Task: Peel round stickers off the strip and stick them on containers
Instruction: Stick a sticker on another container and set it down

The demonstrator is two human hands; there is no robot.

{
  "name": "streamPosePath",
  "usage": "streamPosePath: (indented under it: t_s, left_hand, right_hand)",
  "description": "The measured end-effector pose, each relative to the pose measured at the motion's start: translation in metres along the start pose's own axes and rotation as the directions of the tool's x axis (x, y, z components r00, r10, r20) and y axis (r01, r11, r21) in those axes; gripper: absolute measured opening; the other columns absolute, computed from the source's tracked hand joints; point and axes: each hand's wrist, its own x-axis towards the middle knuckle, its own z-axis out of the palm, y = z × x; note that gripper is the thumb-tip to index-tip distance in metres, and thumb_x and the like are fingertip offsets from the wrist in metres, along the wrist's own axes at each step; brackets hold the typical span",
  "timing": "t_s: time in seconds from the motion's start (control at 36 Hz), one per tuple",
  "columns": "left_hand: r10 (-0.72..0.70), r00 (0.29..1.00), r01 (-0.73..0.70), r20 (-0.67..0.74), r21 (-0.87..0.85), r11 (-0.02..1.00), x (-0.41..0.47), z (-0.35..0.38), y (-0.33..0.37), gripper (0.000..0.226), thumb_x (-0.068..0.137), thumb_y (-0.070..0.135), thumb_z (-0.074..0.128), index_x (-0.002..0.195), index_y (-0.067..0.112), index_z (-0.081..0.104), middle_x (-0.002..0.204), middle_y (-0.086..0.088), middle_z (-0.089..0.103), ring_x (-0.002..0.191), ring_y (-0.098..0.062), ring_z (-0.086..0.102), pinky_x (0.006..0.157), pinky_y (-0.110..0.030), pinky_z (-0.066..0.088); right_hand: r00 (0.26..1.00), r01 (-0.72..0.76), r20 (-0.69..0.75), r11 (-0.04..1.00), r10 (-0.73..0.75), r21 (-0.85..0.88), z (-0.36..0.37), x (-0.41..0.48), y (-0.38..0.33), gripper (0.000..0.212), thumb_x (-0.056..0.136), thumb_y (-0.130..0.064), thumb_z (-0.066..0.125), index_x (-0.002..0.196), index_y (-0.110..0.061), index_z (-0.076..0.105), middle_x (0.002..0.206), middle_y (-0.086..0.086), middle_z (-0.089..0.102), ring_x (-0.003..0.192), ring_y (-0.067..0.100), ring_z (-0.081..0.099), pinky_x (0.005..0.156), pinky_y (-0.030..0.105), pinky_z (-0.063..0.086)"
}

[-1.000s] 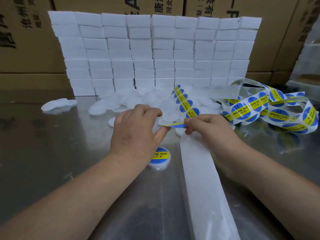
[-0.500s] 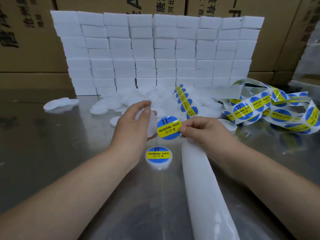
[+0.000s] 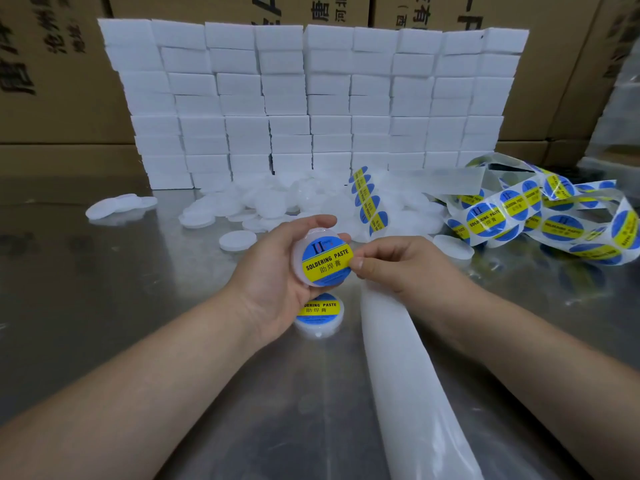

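The left hand curled round a white container, tilting its lid up toward the eyes, so the right hand, thumb and forefinger pinching the sticker by its edge, could lay it centred.

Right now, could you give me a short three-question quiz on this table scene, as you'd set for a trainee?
1. True or false: the left hand holds a round white plastic container carrying a blue-and-yellow round sticker.
2. What lies on the shiny metal table just below that hand? A) a labelled round container B) scissors C) a pen
3. Fill in: the right hand pinches the sticker at its ____ edge.
Key: 1 true; 2 A; 3 right.
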Motion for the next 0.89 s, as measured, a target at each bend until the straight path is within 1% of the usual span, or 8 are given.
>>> streamPosePath:
  t_s: [0.03, 0.08, 0.17, 0.28, 0.39, 0.56, 0.75, 0.89]
  left_hand:
    - [0.004, 1.0, -0.004, 0.012, 0.011, 1.0, 0.0005, -0.0001, -0.001, 0.02, 0.077, 0.024, 0.051, 0.09, 0.015, 0.063, 0.094, -0.012, 0.068, 0.073, -0.021, 0.065, 0.066, -0.03, 0.053]
    - [0.01, 1.0, -0.01, 0.011, 0.034, 0.999, 0.0012, 0.0, -0.0029, 0.02, 0.088, 0.017, 0.043, 0.09, 0.016, 0.063, 0.092, -0.009, 0.07, 0.073, -0.019, 0.066, 0.067, -0.03, 0.053]
    - [0.038, 0.999, -0.039, 0.014, 0.084, 0.996, 0.0015, 0.0004, -0.0052, 0.023, 0.088, 0.005, 0.045, 0.089, 0.019, 0.064, 0.089, -0.005, 0.072, 0.073, -0.017, 0.068, 0.064, -0.028, 0.054]
    - [0.066, 0.998, -0.068, 0.02, 0.13, 0.989, 0.0011, -0.0006, -0.0071, 0.028, 0.086, -0.002, 0.05, 0.091, 0.021, 0.064, 0.089, -0.001, 0.073, 0.076, -0.016, 0.069, 0.063, -0.025, 0.056]
    - [0.095, 0.995, -0.096, 0.014, 0.187, 0.978, 0.0006, -0.0002, -0.0086, 0.026, 0.085, 0.0, 0.054, 0.093, 0.023, 0.063, 0.09, 0.003, 0.073, 0.077, -0.015, 0.069, 0.071, -0.028, 0.055]
    - [0.115, 0.993, -0.113, 0.006, 0.232, 0.966, 0.0008, 0.0004, -0.0097, 0.026, 0.085, 0.0, 0.056, 0.093, 0.024, 0.062, 0.089, 0.004, 0.073, 0.077, -0.012, 0.068, 0.071, -0.028, 0.055]
    - [0.122, 0.993, -0.116, -0.002, 0.274, 0.955, -0.0003, 0.0009, -0.0103, 0.027, 0.086, 0.001, 0.056, 0.091, 0.026, 0.062, 0.091, 0.005, 0.073, 0.079, -0.012, 0.068, 0.077, -0.032, 0.054]
    - [0.123, 0.992, -0.114, -0.011, 0.307, 0.945, -0.0012, 0.0011, -0.0101, 0.027, 0.086, 0.002, 0.056, 0.091, 0.027, 0.063, 0.092, 0.006, 0.073, 0.08, -0.013, 0.068, 0.081, -0.036, 0.053]
  right_hand:
    - [1.0, 0.001, 0.002, 1.0, -0.001, 0.0, -0.0001, 0.0001, -0.0001, 0.021, 0.081, -0.011, 0.066, 0.064, -0.022, 0.07, 0.066, -0.009, 0.068, 0.072, 0.006, 0.057, 0.072, 0.02, 0.044]
    - [1.0, 0.003, 0.009, 1.0, -0.003, 0.002, -0.0001, -0.0001, -0.0005, 0.02, 0.081, -0.011, 0.066, 0.066, -0.022, 0.071, 0.067, -0.01, 0.069, 0.07, 0.002, 0.058, 0.069, 0.015, 0.045]
    - [1.0, 0.007, 0.023, 1.0, -0.007, -0.004, -0.0007, -0.0003, -0.0007, 0.021, 0.081, -0.011, 0.066, 0.066, -0.024, 0.072, 0.069, -0.01, 0.07, 0.067, 0.0, 0.058, 0.066, 0.012, 0.044]
    - [1.0, 0.006, 0.03, 1.0, -0.006, -0.005, -0.0016, -0.0009, -0.0013, 0.023, 0.082, -0.011, 0.066, 0.065, -0.025, 0.073, 0.069, -0.011, 0.071, 0.066, -0.003, 0.059, 0.065, 0.009, 0.045]
    - [1.0, 0.004, 0.026, 1.0, -0.003, -0.008, -0.0009, -0.0009, -0.0021, 0.024, 0.082, -0.011, 0.066, 0.064, -0.026, 0.073, 0.069, -0.011, 0.071, 0.066, -0.004, 0.06, 0.066, 0.01, 0.045]
    - [1.0, -0.012, 0.01, 1.0, 0.012, -0.028, -0.0005, -0.0016, -0.0032, 0.029, 0.082, -0.013, 0.067, 0.062, -0.032, 0.074, 0.068, -0.011, 0.071, 0.069, 0.001, 0.059, 0.071, 0.019, 0.045]
    - [1.0, -0.003, 0.0, 1.0, 0.003, -0.028, 0.0001, -0.0021, -0.0042, 0.031, 0.081, -0.012, 0.067, 0.059, -0.033, 0.073, 0.065, -0.013, 0.07, 0.065, -0.003, 0.059, 0.064, 0.012, 0.046]
    - [1.0, -0.001, 0.0, 0.999, 0.001, -0.043, 0.0, -0.0014, -0.0042, 0.033, 0.081, -0.013, 0.067, 0.058, -0.036, 0.072, 0.065, -0.015, 0.07, 0.065, -0.005, 0.059, 0.063, 0.011, 0.045]
